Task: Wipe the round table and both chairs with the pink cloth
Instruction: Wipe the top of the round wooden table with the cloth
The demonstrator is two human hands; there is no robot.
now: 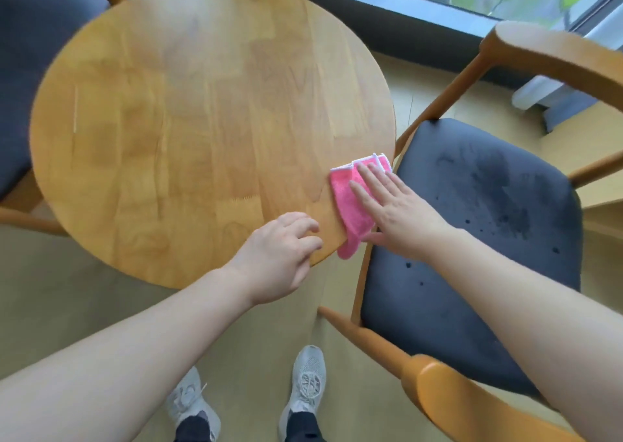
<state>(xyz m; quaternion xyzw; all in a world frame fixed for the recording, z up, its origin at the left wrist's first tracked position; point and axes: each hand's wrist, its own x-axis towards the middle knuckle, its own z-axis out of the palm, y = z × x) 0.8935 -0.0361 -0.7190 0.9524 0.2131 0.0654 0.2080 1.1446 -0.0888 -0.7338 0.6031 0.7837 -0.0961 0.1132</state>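
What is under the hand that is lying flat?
The pink cloth lies under the flat right hand, on the round table edge. The hand hides the cloth's right part; one end hangs over the rim.

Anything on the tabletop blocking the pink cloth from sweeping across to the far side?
Nothing visible does. The right hand presses the pink cloth flat at the round table's right edge, and the wood beyond it is bare. The left hand rests at the near rim, beside the cloth.
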